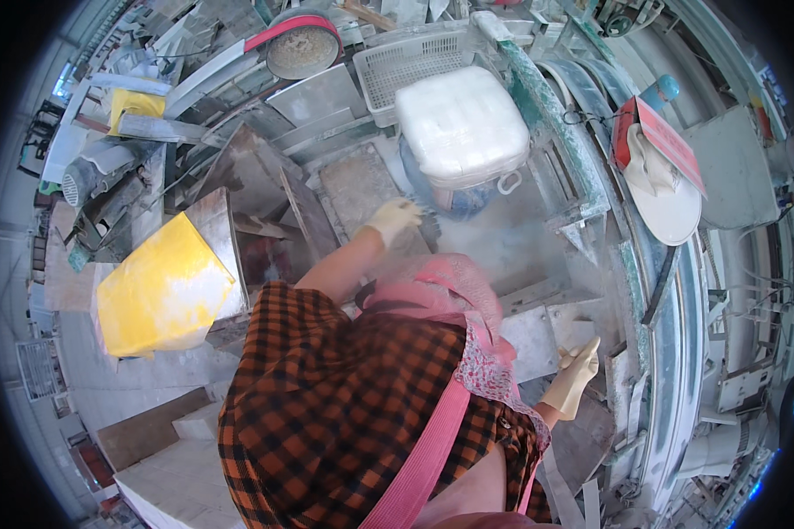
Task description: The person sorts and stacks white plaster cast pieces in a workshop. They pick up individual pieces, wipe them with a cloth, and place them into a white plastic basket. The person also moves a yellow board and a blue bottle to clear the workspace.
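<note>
My left hand [395, 219], in a cream glove, reaches forward beside a dusty brown board [357, 181]. Its fingertips blur into dust near the lower side of a big white plastic-wrapped bundle [461, 123], so whether they hold anything is unclear. The bundle sits on a rounded blue base [464, 203], and a small white loop [509, 182] sticks out at its lower right. Off to my right, low down, my right hand [577, 375] wears a matching glove. Its fingers are partly bent and apart, with nothing seen in them, near pale flat panels [534, 342].
A white plastic basket [375, 84] stands behind the bundle. Left of my arm are upright dusty boards [304, 207] and a yellow-covered panel [163, 291]. A green-and-white metal rail [560, 132] runs along the right, with a white cap [670, 203] and red box [626, 132] beyond.
</note>
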Demonstrator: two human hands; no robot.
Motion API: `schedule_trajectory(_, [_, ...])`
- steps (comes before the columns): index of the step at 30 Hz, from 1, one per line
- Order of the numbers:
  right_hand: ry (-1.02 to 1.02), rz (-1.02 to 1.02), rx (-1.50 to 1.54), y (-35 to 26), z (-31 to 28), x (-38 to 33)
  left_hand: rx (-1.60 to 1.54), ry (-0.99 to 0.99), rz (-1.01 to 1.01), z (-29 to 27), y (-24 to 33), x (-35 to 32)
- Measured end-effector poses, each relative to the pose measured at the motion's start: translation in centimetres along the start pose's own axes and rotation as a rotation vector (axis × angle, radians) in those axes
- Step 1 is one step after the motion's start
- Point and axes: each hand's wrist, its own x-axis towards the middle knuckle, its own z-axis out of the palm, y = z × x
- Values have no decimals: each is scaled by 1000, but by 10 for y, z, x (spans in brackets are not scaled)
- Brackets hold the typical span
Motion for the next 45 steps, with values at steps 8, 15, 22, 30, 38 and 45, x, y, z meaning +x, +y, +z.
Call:
schedule_trajectory(8, [-129, -120, -63, -10, 71, 17, -158, 363, -179, -125, -27, 54])
schedule_trajectory(15, [-457, 15, -383, -47, 322, 34, 140, 341, 62, -241, -37, 163])
schedule_trajectory(22, [-523, 100, -771, -66, 479, 32, -229, 309, -355, -350, -57, 261])
schedule_trajectory(30, [-442, 545, -934, -21, 416, 12, -200, 155, -463, -362, -66, 411])
schedule_trajectory(38, [-364, 876, -828, 2, 407, -15, -37, 413, -314, -282, -138, 576])
schedule_trajectory(45, [-287, 967, -751, 6, 430, -11, -215, 527, -517, -266, -102, 603])
